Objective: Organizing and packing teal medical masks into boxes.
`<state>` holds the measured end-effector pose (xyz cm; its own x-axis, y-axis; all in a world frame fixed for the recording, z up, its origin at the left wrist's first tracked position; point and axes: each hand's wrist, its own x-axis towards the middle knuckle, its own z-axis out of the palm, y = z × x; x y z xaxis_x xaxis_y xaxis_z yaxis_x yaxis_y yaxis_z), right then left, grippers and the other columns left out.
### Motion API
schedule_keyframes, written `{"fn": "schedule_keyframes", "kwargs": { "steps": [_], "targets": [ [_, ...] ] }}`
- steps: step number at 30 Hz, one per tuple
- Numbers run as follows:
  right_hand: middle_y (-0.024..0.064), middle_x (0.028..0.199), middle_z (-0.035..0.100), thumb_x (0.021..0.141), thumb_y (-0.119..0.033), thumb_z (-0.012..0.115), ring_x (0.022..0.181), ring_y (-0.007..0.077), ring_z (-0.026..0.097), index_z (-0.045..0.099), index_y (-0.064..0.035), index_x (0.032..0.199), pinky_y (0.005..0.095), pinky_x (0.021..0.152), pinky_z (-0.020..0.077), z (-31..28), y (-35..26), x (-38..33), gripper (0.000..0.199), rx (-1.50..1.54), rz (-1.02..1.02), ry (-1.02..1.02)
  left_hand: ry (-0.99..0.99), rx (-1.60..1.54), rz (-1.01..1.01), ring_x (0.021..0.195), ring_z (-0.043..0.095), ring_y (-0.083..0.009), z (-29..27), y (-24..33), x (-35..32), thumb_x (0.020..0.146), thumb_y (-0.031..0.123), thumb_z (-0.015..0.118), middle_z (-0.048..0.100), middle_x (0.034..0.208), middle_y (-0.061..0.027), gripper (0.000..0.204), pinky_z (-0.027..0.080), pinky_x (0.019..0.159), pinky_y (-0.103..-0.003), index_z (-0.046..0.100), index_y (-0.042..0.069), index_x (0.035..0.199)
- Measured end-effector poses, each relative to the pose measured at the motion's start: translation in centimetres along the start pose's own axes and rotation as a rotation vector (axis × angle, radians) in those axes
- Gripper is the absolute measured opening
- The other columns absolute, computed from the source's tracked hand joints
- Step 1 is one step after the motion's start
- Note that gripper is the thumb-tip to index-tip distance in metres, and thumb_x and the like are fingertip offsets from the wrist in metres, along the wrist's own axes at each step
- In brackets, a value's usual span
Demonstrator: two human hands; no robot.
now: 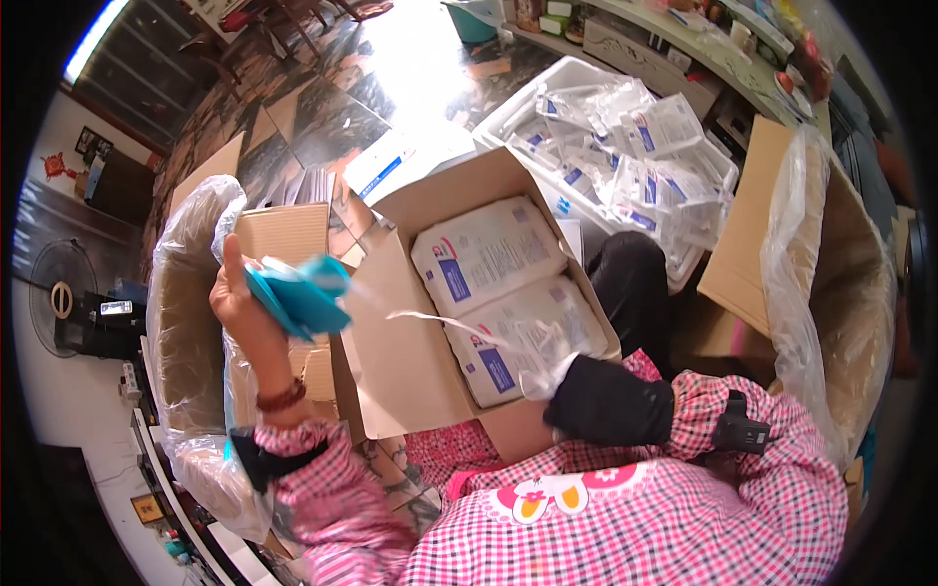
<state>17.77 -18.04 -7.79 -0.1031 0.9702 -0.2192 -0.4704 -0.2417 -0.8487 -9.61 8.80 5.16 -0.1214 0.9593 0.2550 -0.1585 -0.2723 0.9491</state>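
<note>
The single head view looked steeply down from above the person's chest, close over an open cardboard box (459, 322) on the lap. Beyond the box lay the floor; left and right of it stood bag-lined cartons. The fisheye rim bent all edges.

Matt cardboard box (410, 371) holds glossy plastic packets (489, 256) (crinkled film).

Crumpled teal blue cloth thing (298, 296), bunched up and held above the plastic-lined box on the left. A clear, empty-looking plastic wrapper (518, 344) is stretched over the open cardboard box's front edge.
</note>
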Motion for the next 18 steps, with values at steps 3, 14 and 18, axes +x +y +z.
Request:
{"fn": "schedule_keyframes", "kwargs": {
  "steps": [3, 14, 18],
  "targets": [
    [0.0109, 0.082, 0.061, 0.081, -0.001, 0.066, 0.08, 0.032, 0.064, 0.067, -0.01, 0.099, 0.0397, 0.072, 0.0532, 1.6, -8.1, 3.5, 0.02, -1.172, -0.71, 0.005, -0.149, 0.465, 0.122, 0.051, 0.042, -0.0047, -1.0, -0.6, -2.2, 0.104, 0.036, 0.061, 0.047, 0.055, 0.0038, 0.049, 0.032, 0.05, -0.026, 0.059, 0.006, 0.065],
    [0.0204, 0.091, 0.067, 0.092, -0.004, 0.06, 0.08, 0.0341, 0.069, 0.063, 0.0046, 0.109, 0.0376, 0.073, 0.0541, 8.1, -10.8, 7.1, 0.02, -0.639, -0.327, -0.069, -0.457, 0.339, 0.266, 0.064, 0.041, -0.0092, 3.1, -1.8, -7.3, 0.111, 0.029, 0.045, 0.046, 0.069, -0.0025, 0.05, 0.031, 0.061, -0.027, 0.048, 0.003, 0.068],
    [0.0201, 0.081, 0.068, 0.095, -0.018, 0.065, 0.076, 0.0376, 0.07, 0.063, 0.0016, 0.102, 0.0402, 0.07, 0.0546, 9.3, -10.4, 6.6, 0.021, -0.73, -0.28, 0.02, -0.443, 0.434, 0.372, 0.061, 0.039, -0.0099, 3.9, -1.4, -7.3, 0.109, 0.025, 0.046, 0.045, 0.068, -0.0025, 0.047, 0.029, 0.058, -0.028, 0.048, 0.001, 0.068]
  ]
}}
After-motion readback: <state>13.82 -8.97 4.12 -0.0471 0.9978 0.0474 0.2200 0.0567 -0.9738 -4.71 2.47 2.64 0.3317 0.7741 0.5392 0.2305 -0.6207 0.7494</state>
